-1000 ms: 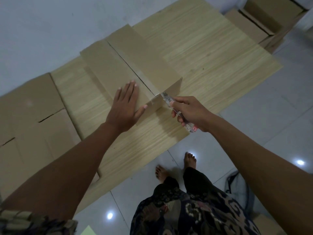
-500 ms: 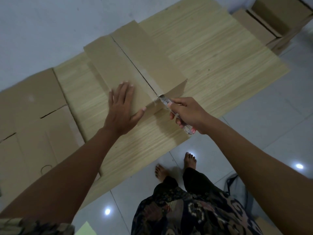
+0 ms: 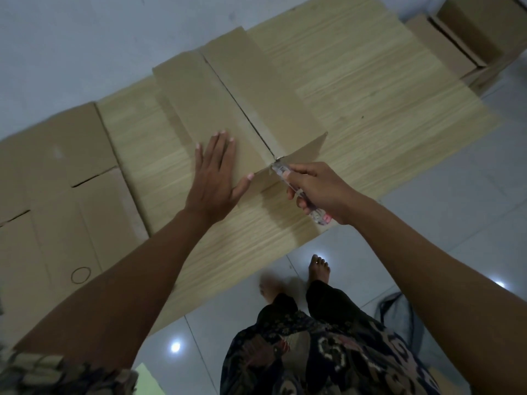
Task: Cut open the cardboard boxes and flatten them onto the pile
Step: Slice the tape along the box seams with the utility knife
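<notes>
A closed brown cardboard box [image 3: 216, 95] lies on a light wooden table [image 3: 370, 89], its top seam running away from me. My left hand [image 3: 214, 178] presses flat on the box top near its front edge, fingers straight. My right hand [image 3: 316, 189] grips a clear-handled utility knife [image 3: 299, 192]; the blade tip meets the near end of the seam at the box's front corner. A pile of flattened cardboard [image 3: 57, 172] lies at the table's left end.
More brown boxes [image 3: 470, 32] are stacked on the floor at the upper right. My bare feet [image 3: 319, 269] stand on glossy white tiles beside the table's near edge. A dark mesh bag [image 3: 396, 312] lies on the floor at the right.
My left hand slid back and left along the box top towards its near edge. The knife stays at the seam's near end. The view shifted slightly.
</notes>
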Motion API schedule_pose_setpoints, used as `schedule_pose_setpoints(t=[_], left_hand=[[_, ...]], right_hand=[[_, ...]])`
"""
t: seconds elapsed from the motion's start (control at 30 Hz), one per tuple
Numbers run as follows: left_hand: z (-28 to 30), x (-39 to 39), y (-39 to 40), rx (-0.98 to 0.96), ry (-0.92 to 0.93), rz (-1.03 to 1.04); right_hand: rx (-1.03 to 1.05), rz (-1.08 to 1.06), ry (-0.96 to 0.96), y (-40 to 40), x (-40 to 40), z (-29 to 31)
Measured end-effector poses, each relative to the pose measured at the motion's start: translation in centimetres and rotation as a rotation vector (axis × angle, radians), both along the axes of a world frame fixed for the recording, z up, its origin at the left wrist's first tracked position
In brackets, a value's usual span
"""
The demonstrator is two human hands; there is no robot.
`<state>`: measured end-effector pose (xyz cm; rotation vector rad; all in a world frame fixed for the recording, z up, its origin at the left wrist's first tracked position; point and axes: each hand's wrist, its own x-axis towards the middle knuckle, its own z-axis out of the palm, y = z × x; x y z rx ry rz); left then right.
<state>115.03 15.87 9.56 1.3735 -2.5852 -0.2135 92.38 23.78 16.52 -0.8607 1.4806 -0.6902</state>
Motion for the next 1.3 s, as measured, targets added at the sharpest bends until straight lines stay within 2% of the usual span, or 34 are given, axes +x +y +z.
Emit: schedule_pose_setpoints(t=[0.2,0.37,0.67,0.83,1.17,1.3], left_hand=[[0.0,-0.1,-0.2,-0.010,0.032,-0.004],[0.0,0.0,-0.2,0.011,0.056,0.000],[0.1,-0.1,-0.4,0.059,0.157,0.020],[0.3,0.0,-0.4,0.071,0.150,0.018],[3.1,0.8,-1.5,0.017,0.129,0.048],[4.5,0.0,-3.4,-0.051,0.148,0.086]], right_hand=[[-0.014,0.006,-0.093,1.0,0.1,0.1],[-0.021,0.003,-0.057,0.4,0.6,-0.3],[0.001,0.013,-0.092,0.6,0.7,-0.5],[0.044,0.023,-0.120,1.4,0.3,-0.4],[0.104,0.180,-0.061,2.1,-3.3,4.2],[0.019,0.155,-0.006,0.9,-4.0,5.9]])
